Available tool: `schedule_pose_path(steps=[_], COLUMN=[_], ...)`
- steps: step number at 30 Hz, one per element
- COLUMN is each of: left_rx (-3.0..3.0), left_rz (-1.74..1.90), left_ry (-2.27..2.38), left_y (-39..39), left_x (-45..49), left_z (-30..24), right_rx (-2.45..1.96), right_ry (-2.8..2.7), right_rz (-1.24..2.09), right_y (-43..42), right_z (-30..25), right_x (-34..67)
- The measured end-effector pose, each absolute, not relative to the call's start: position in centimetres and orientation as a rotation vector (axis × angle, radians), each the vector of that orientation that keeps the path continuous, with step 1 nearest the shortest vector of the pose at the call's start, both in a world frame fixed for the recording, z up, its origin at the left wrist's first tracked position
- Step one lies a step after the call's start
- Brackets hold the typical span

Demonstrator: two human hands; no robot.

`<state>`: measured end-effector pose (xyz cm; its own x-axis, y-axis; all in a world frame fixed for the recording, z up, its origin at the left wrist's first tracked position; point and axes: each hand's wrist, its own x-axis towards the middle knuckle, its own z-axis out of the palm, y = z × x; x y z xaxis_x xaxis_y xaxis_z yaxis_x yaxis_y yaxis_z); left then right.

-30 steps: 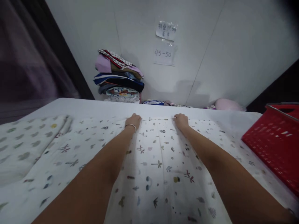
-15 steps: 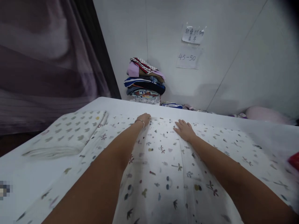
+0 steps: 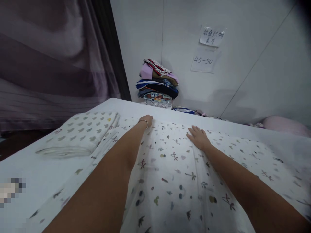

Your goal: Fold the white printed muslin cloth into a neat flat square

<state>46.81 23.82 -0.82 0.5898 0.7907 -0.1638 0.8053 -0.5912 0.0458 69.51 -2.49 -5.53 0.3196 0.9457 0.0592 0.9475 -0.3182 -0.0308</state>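
Worktop (image 3: 48, 171): white, from nine o'clock across to three, carrying the cloths.
Curtain (image 3: 55, 58): dark, mauve-toned, at ten o'clock.
White printed cloth (image 3: 175, 181): small palm-tree and pineapple motifs; we find it spread on the worktop from the centre to six o'clock, its far edge short of the worktop's.
Folded white cloth (image 3: 80, 132): grey-green motifs, at nine o'clock, just beside the printed cloth.
Stack of folded fabrics (image 3: 157, 87): mixed colours, at twelve.
Pink rounded bundle (image 3: 284, 124): at three.
Paper marked "45-50" (image 3: 203, 60): on the wall at one o'clock.
Hands, two. Right hand (image 3: 198, 136): at four o'clock, fingers splayed, palm down on the printed cloth, grasping nothing. Left hand (image 3: 146, 120): at the centre, by the cloth's far edge; we cannot tell whether it pinches the fabric.
Bracelet (image 3: 147, 123): left wrist.
Step, as we judge it: flattening the cloth. Next move calls for light, even pressure, without dragging the far edge.
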Motion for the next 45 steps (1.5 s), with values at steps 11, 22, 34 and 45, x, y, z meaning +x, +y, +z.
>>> schedule_pose_path(steps=[11,22,34,45], left_rx=[2.696,2.66,2.558,2.62], left_rz=[-0.045,-0.152,0.042,0.371], left_ry=[1.502,1.45,1.73,1.654], left_y=[24.7,27.9,27.6,24.3], left_x=[46.0,41.0,40.3,38.7], left_z=[-1.8,-0.8,-1.6,-2.8], right_rx=[-2.502,-2.515,-2.527,-2.53], right_ry=[-1.791,-1.802,-1.766,-1.767], right_rz=[-0.039,-0.064,-0.022,-0.015], right_y=[-2.5,-2.6,-2.5,-2.5], right_z=[-5.5,-5.3,-5.6,-5.5], right_x=[69.6,69.4,69.6,69.5])
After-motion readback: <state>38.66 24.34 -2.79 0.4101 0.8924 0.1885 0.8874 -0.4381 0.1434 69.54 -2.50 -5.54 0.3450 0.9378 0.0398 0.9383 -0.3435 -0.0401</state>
